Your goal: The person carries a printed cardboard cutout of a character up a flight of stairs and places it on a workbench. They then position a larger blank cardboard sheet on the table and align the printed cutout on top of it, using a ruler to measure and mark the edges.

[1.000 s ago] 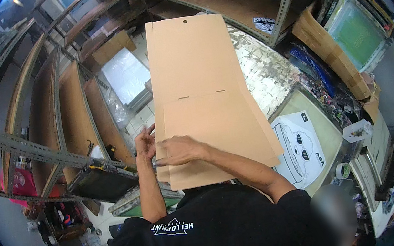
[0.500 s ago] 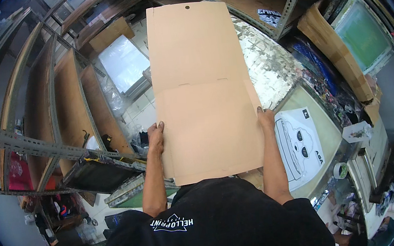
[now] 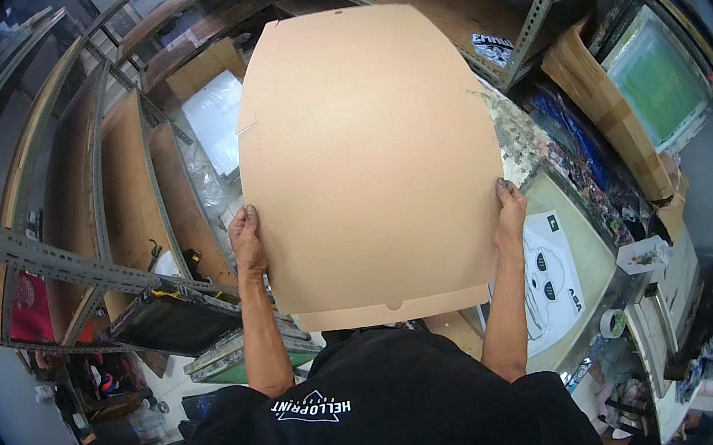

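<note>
Two bare forearms (image 3: 262, 341) reach forward from the black shirt (image 3: 390, 423), the left nearly straight, the right slanting a little outward. Left hand (image 3: 247, 243) and right hand (image 3: 509, 211) stand well apart and roughly level with each other. Each pinches one side edge of the board (image 3: 372, 167); the part of each grip behind it is hidden.

The board is plain brown and spans the gap between the hands, held up in front of the body. The grip falls below its middle, so the larger part extends beyond the hands, narrowing toward the far edge. Its near edge, with a narrow flap (image 3: 341, 317) and a small notch (image 3: 394, 304), lies close to the shirt.

To the right, a pale table (image 3: 597, 260) carries a printed sheet (image 3: 558, 269), with a tape roll (image 3: 605, 324) near it. Beyond are a worn bench (image 3: 524, 140), a carton (image 3: 605, 112) and a green screen (image 3: 658, 79). At left, wooden shelves (image 3: 124, 180) sit in metal racking, with a white stack (image 3: 214, 115) between them and the board, and a dark frame (image 3: 177, 320) nearer the left forearm.
</note>
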`<state>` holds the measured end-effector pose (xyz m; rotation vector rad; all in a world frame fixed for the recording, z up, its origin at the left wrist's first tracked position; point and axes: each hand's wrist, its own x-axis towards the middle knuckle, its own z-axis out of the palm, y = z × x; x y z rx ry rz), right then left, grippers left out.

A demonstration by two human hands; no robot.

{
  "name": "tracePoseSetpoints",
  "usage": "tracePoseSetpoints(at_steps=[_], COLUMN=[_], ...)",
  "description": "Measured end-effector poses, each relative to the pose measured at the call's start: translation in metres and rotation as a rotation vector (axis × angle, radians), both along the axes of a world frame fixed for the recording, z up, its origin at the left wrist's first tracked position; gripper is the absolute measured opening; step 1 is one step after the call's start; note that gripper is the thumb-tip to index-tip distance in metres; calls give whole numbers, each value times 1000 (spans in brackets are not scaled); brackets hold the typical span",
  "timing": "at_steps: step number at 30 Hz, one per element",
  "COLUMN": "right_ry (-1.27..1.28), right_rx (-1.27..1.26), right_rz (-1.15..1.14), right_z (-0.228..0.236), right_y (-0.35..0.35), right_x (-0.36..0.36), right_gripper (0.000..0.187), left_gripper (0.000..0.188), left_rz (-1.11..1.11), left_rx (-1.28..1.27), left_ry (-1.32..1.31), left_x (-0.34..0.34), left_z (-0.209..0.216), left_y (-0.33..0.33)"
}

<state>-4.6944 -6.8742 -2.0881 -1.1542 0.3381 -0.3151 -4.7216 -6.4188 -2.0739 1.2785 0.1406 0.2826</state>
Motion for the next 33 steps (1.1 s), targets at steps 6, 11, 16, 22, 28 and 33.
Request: tracePoseSetpoints(at_steps=[6, 11, 16, 22, 28, 33], right_ry=[-17, -18, -3, -37, -109, -63], right_rx=[39, 378, 473, 467, 376, 425], right_rz=[19, 289, 420, 343, 307, 314], right_z=[-14, -44, -53, -39, -27, -28], right_y=[3, -7, -9, -4, 3, 10], right_x=[-6, -2, -5, -10, -20, -32], right_gripper=[22, 36, 39, 37, 39, 42], left_gripper=[37, 40, 42, 46, 47, 43], left_rz=[-13, -17, -109, -82, -108, -145], left_rx=[-91, -121, -205, -92, -202, -179], left_ry=[106, 69, 23, 78, 98, 86], left_x=[-6, -19, -24, -17, 5, 15], left_z=[-23, -23, -19, 7, 39, 37], left_y=[3, -7, 8, 7, 11, 9])
